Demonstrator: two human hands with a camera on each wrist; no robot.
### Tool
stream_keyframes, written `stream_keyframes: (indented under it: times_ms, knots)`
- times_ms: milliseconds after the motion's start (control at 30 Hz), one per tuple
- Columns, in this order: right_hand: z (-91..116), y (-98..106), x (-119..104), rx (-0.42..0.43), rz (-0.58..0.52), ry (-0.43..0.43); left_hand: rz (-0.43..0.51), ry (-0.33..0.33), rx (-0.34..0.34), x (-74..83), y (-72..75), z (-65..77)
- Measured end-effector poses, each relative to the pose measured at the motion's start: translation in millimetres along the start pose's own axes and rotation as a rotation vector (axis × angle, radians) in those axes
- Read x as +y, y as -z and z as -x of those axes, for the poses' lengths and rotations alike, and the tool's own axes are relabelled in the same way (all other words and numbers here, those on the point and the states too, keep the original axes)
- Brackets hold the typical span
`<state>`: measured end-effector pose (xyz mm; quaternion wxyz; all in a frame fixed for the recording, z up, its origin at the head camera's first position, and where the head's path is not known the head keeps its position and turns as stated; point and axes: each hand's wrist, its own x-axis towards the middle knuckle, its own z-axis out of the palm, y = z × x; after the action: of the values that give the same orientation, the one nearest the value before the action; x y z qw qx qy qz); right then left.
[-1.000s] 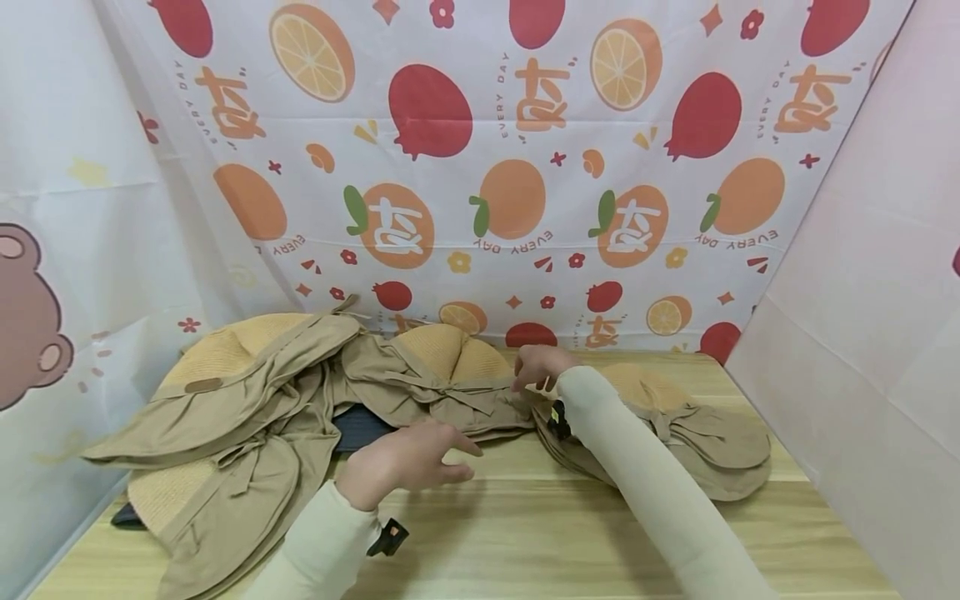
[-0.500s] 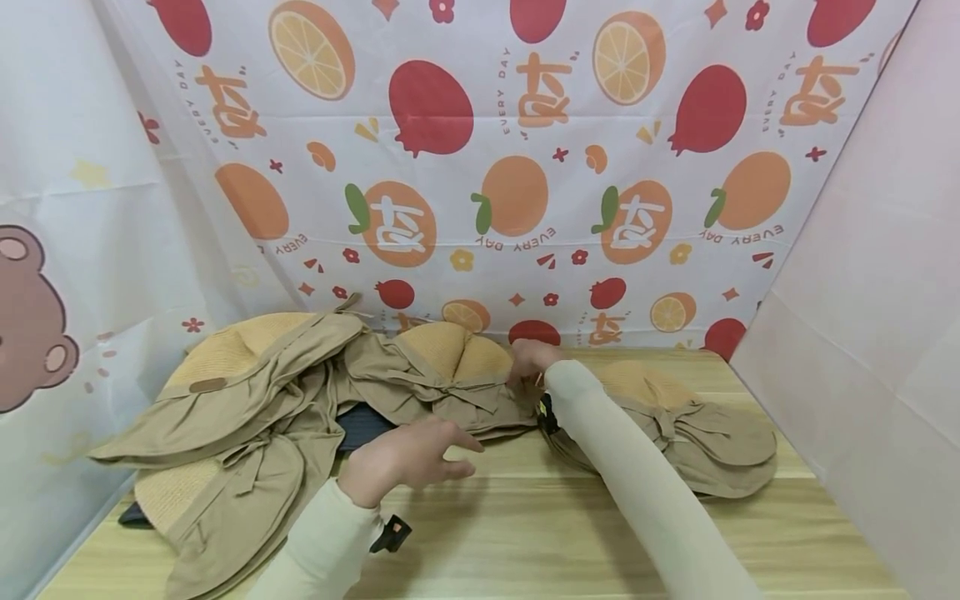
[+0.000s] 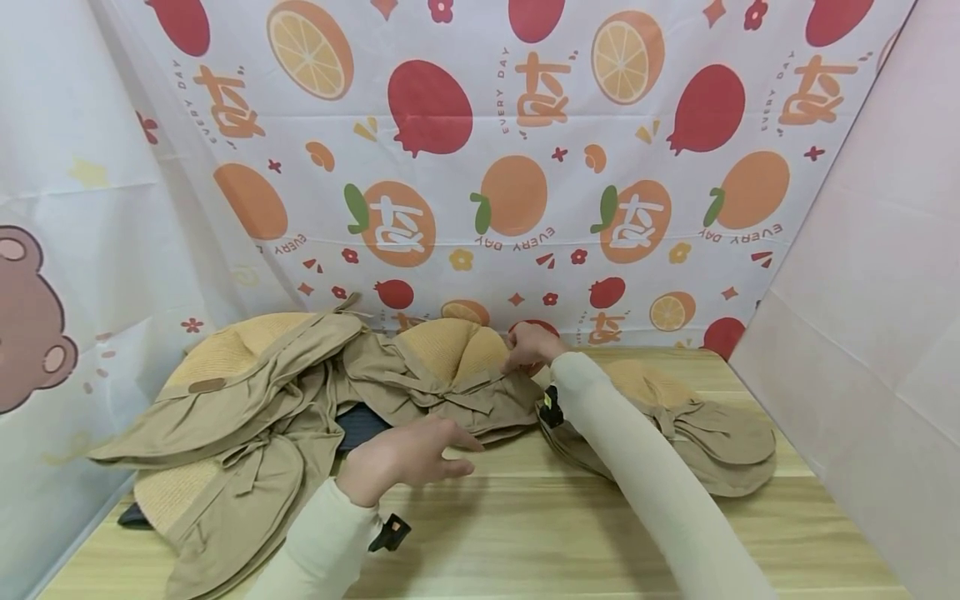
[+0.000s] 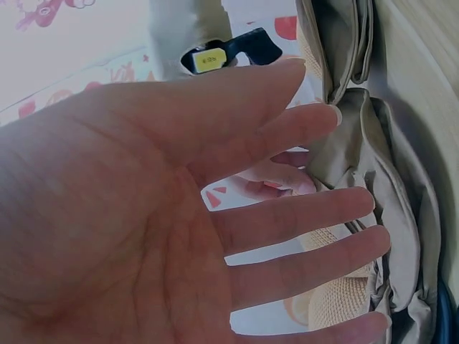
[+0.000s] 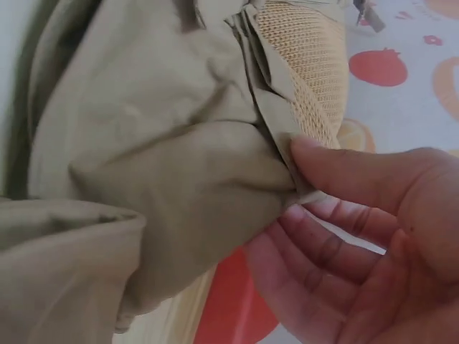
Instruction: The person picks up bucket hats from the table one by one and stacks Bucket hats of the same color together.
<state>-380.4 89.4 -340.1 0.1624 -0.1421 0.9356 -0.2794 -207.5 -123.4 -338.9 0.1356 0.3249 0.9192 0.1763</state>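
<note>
A sun hat (image 3: 450, 358) with a straw crown and khaki cloth brim lies at the back middle. My right hand (image 3: 534, 346) pinches its right edge; in the right wrist view the thumb (image 5: 337, 168) presses on the cloth band beside the straw, with the fingers curled behind. My left hand (image 3: 412, 457) hovers in front of this hat, touching nothing. Its fingers are spread and nearly straight in the left wrist view. A similar hat (image 3: 723, 442) lies at the right, partly behind my right sleeve.
Overlapping khaki and straw hats (image 3: 232, 354) are heaped at the left, with dark blue cloth (image 3: 362, 427) showing beneath. They all lie on a wooden table (image 3: 517, 533). A fruit-print curtain (image 3: 570, 200) hangs behind, and pale curtains (image 3: 870, 317) close both sides.
My right hand first moved slightly left onto the middle hat's edge, then rose a little. The hat's right side lifted slightly with it. My left hand has barely moved.
</note>
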Motion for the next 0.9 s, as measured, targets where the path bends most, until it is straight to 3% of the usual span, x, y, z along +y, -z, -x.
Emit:
stream_keyframes:
  times_ms: [333, 667, 900]
  knots:
    - [17.9, 8.1, -12.4, -0.112, -0.010, 0.131, 0.058, 0.009, 0.011, -5.1, 4.5, 1.6]
    - [23.8, 2.2, -20.6, -0.061, 0.051, 0.282, 0.076, -0.019, 0.018, -7.3, 10.8, 5.4]
    - [23.3, -2.3, -25.0, -0.053, 0.070, 0.308, 0.070, 0.007, 0.025, -5.1, 11.4, 7.9]
